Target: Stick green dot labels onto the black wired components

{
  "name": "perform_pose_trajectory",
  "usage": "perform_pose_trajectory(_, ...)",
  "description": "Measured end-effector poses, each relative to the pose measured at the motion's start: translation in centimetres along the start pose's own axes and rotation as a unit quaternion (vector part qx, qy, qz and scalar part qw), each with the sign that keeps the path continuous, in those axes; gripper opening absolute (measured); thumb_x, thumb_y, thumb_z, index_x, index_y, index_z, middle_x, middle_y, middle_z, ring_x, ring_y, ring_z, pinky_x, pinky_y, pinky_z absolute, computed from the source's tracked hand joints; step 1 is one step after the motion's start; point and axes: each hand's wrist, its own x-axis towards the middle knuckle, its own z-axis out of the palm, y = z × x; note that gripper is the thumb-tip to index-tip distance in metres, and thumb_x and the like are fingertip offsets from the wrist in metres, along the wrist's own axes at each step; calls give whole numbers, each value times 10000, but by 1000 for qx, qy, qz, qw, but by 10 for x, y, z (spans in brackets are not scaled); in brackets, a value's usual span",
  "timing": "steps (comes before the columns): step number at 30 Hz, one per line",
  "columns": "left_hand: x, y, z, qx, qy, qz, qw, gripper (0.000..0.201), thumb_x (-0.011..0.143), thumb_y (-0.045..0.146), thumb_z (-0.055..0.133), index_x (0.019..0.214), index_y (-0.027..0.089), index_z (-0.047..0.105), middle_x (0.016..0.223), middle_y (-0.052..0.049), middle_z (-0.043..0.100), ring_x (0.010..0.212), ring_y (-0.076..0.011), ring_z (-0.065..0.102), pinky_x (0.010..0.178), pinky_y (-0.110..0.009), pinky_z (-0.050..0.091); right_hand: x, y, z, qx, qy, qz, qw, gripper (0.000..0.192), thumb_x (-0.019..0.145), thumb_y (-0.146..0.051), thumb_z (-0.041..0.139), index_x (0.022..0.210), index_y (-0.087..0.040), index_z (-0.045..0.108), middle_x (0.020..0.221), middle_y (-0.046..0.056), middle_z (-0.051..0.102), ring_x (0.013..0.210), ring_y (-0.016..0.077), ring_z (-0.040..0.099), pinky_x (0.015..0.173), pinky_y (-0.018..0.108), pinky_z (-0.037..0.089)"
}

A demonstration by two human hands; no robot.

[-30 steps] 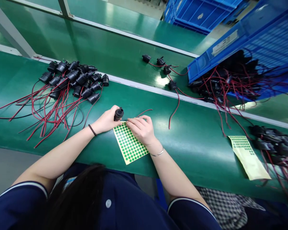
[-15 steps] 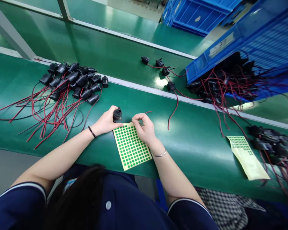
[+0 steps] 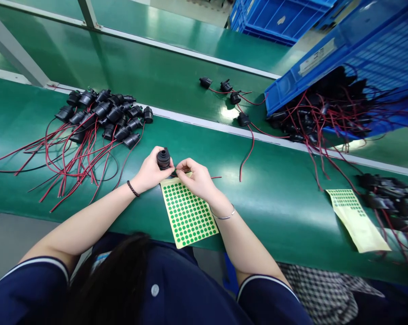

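L hand (image 3: pixel 151 171) grips black plug (image 3: pixel 163 158); R hand (image 3: pixel 197 180) pinched narrow beside it, above sticker sheet (image 3: pixel 188 212); pinch contents unclear.

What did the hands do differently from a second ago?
The right hand lifted off the sheet of green dot stickers and moved to the black socket, fingertips pinched beside it. The left hand still grips that socket, now raised and tipped more upright. The sheet, the pile of wired sockets and the blue bin stayed put.
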Motion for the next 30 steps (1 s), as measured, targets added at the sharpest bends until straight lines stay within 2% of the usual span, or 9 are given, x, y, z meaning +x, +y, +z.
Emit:
perform_pose_trajectory(4,1,1,2,-47,28,0,998,380,670,143,728,892,216,428,777,57,630,724,-104,603,770,-282,483,-1,3,5,98,38,52,993,185,798,-295,660,956,-220,599,870,32,691,763,158,653,755,330,551)
perform_pose_trajectory(7,2,-1,3,-95,51,-2,994,375,657,169,750,864,209,439,762,58,622,714,-99,602,765,-280,494,0,4,9,171,59,103,978,238,755,-368,708,907,-214,612,914,49,675,750,159,634,702,326,552)
perform_pose_trajectory(11,3,-2,5,-132,68,-15,989,390,637,189,780,853,207,455,764,53,625,723,-104,611,766,-284,510,1,3,10,193,85,97,973,224,727,-405,733,776,-209,636,1030,72,660,838,173,623,706,316,544)
perform_pose_trajectory(17,1,-3,7,-137,51,2,989,389,650,196,788,854,209,457,778,43,626,731,-108,609,779,-289,512,3,3,10,198,81,97,972,214,749,-400,725,720,-204,645,998,64,669,897,189,613,831,354,504)
perform_pose_trajectory(21,0,-8,5,-90,25,48,994,372,728,229,751,929,223,439,798,35,640,753,-123,622,806,-306,507,2,-1,6,251,67,123,958,218,751,-402,734,731,-206,639,997,36,655,774,136,579,781,320,490)
perform_pose_trajectory(25,-2,-12,-1,44,-4,103,994,232,793,267,686,905,218,488,838,10,647,762,-134,602,760,-285,475,-4,-13,1,351,20,152,924,235,734,-407,764,743,-205,647,1070,31,651,684,98,551,705,294,487)
perform_pose_trajectory(30,-1,-12,-5,135,-44,140,980,166,729,188,638,848,218,526,837,5,619,768,-153,577,714,-274,447,-9,-23,2,329,0,123,936,223,728,-369,776,668,-193,653,1048,46,643,786,127,570,762,306,496)
